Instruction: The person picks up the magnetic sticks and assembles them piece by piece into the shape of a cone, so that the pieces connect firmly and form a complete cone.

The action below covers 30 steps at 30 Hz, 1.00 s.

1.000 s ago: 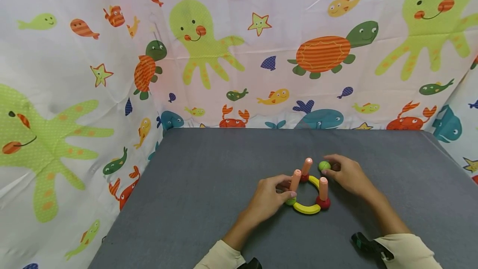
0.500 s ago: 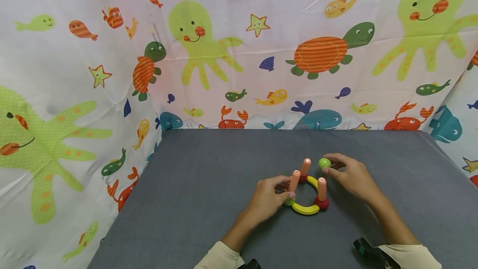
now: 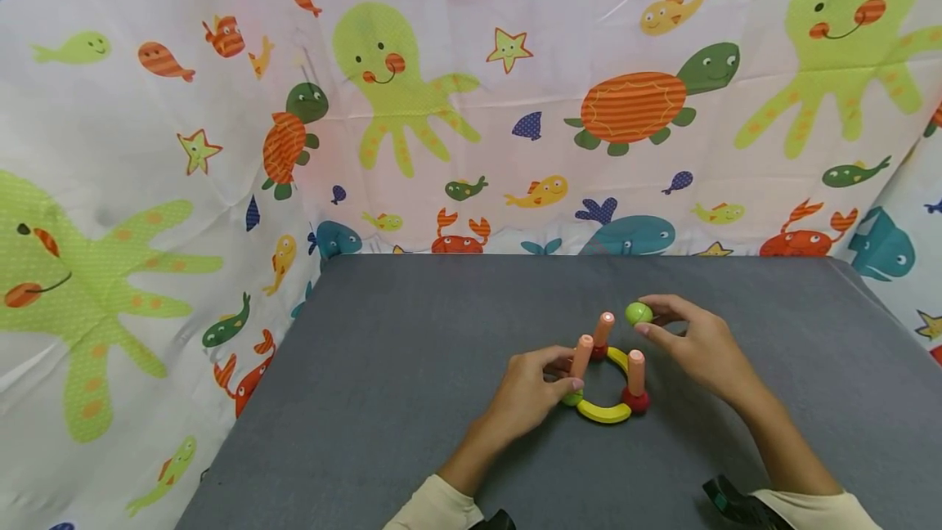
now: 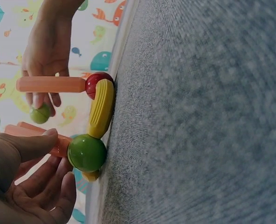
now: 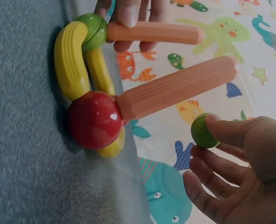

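On the table stands a toy ring built of yellow curved pieces, red balls and a green ball. Salmon-coloured sticks rise upright from the balls. My left hand pinches the left stick low down, just above the ring's green ball. Behind and right of the ring, my right hand holds a loose green ball between thumb and fingertips. In the right wrist view this loose ball shows a groove and is apart from the ring.
A grey cloth-covered table lies under the ring. A white curtain printed with sea animals hangs behind the table's far edge and along its left side. Dark wrist devices sit at the sleeves.
My right hand has lifted the loose green ball slightly up and away from the table. My left hand and the ring stay in place.
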Available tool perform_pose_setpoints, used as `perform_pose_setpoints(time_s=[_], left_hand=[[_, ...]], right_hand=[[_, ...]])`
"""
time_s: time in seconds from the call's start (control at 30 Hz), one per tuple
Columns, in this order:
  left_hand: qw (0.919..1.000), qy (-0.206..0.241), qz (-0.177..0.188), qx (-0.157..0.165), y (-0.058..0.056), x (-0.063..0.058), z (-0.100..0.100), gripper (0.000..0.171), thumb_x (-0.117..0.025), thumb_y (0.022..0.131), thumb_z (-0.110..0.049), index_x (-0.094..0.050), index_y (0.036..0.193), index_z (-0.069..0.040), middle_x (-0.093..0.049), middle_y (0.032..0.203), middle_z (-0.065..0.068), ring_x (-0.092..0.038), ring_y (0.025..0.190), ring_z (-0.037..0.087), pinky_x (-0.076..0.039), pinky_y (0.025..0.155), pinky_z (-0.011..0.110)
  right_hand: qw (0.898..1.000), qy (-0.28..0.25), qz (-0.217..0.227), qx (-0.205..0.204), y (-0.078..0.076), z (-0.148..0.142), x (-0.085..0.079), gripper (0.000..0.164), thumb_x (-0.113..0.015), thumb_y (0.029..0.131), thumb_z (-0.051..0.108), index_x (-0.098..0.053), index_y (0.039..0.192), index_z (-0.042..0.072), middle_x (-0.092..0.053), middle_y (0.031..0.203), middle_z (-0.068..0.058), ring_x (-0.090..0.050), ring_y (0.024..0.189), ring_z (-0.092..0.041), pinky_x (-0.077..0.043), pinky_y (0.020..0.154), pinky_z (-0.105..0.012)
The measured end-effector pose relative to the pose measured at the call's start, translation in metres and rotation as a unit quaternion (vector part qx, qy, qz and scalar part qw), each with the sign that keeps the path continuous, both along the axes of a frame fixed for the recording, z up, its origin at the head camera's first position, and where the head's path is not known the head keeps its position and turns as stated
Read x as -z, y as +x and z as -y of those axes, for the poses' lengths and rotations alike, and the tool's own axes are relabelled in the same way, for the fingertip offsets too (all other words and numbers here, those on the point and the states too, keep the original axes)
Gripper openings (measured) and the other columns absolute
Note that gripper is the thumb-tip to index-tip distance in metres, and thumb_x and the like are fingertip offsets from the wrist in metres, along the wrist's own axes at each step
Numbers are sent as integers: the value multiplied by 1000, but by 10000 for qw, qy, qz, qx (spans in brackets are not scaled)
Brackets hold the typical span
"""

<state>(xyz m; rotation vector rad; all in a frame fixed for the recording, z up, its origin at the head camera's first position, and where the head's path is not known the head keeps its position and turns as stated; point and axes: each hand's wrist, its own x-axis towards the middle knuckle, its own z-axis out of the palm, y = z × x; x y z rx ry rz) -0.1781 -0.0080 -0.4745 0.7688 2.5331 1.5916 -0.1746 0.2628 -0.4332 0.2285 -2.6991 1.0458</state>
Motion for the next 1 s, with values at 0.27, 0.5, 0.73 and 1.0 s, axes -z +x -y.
perform_pose_setpoints(time_s=[0.27, 0.5, 0.73, 1.0], left_hand=[[10000, -16, -13, 10, -1, 0, 1, 33, -83, 93, -11, -76, 126, -11, -79, 106, 0, -69, 91, 0, -57, 86, 21], [9999, -74, 74, 45, -1, 0, 1, 35, -82, 93, -11, -76, 128, -12, -79, 107, 0, -69, 92, 0, -57, 85, 20], [9999, -78, 102, 67, -1, -1, 0, 36, -82, 94, -12, -76, 130, -12, -79, 108, 0, -69, 92, 0, -57, 85, 20], [9999, -119, 51, 73, 1, -1, 0, 38, -82, 94, -14, -75, 131, -12, -79, 109, 0, -70, 93, 1, -57, 85, 19]], right_hand=[[9987, -356, -353, -104, 6, 7, -9, 42, -75, 102, 32, -66, 139, 15, -74, 119, -5, -58, 103, 3, -50, 81, -16], [9974, -610, -338, -200, 12, 17, -16, 40, -73, 103, 32, -66, 139, 17, -72, 124, -5, -58, 105, 0, -50, 82, -15], [9967, -629, -411, -299, 15, 27, -17, 38, -73, 103, 29, -67, 137, 16, -72, 124, -5, -58, 104, -1, -53, 80, -18], [9964, -618, -474, -343, 13, 31, -14, 37, -75, 102, 29, -69, 136, 18, -73, 119, -2, -59, 101, -2, -56, 78, -20]])
